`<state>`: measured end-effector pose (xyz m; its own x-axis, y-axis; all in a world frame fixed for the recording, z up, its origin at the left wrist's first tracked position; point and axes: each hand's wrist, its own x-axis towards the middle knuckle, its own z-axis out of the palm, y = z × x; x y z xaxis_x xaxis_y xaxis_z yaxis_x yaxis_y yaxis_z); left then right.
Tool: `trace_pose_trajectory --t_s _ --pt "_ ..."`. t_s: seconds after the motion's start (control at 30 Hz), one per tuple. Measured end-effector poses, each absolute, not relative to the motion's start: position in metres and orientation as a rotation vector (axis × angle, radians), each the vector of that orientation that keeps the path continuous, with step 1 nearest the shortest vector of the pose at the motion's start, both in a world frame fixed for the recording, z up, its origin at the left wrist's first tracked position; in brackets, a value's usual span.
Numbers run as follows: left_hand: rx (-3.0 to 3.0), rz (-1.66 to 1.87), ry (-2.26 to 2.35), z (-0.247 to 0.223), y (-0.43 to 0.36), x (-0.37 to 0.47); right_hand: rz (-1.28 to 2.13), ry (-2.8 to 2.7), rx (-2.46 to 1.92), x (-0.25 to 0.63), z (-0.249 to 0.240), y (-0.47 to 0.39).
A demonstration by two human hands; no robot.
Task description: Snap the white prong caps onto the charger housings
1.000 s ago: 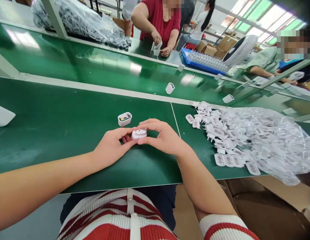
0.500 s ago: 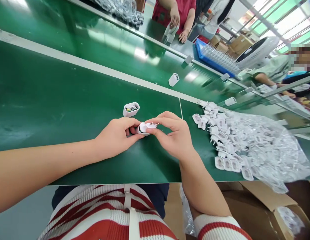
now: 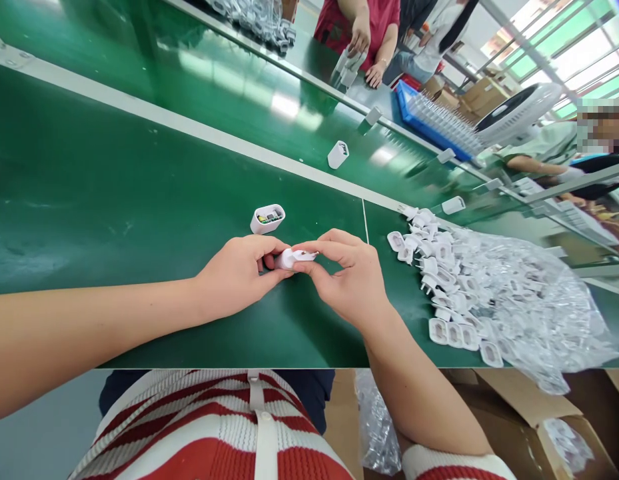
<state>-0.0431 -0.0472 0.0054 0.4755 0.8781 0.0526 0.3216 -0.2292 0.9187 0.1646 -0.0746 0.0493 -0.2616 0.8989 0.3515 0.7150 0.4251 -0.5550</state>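
Between my hands is a white charger housing (image 3: 280, 260) with a white two-pin plug cap (image 3: 295, 257) against its open end. My left hand (image 3: 242, 270) pinches the housing from the left. The fingers and thumb of my right hand (image 3: 346, 273) grip the cap, its metal pins pointing right. No gap shows between the two parts. Just beyond my left hand, another white housing (image 3: 267, 220) stands with its open top showing a circuit board.
A heap of white plug caps (image 3: 439, 267) spills from a clear plastic bag (image 3: 549, 313) at right. White housings (image 3: 338, 155) lie on the green belt (image 3: 214, 80) beyond the pale rail. Across it, a person in red handles clear pieces near a blue tray (image 3: 414, 120).
The cap now sits closer on the housing, and the dark opening seen between them is gone. Housings on the belt have shifted slightly left in view.
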Motion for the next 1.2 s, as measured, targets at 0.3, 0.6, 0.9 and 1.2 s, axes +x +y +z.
trace_pose_trajectory --t_s 0.3,0.6,0.9,1.2 --pt "1.815 0.771 1.015 0.004 -0.047 -0.042 0.268 -2.060 -1.456 0.160 0.044 -0.078" --pt "2.016 0.850 0.932 0.017 -0.054 -0.050 0.632 -1.846 -1.413 0.198 0.025 -0.076" --pt "1.872 1.185 1.636 0.045 0.114 -0.080 -0.012 -1.479 -2.360 0.311 0.020 -0.044" --pt "1.827 1.234 1.873 0.031 0.197 -0.098 0.195 -1.273 -1.896 0.319 0.007 -0.043"
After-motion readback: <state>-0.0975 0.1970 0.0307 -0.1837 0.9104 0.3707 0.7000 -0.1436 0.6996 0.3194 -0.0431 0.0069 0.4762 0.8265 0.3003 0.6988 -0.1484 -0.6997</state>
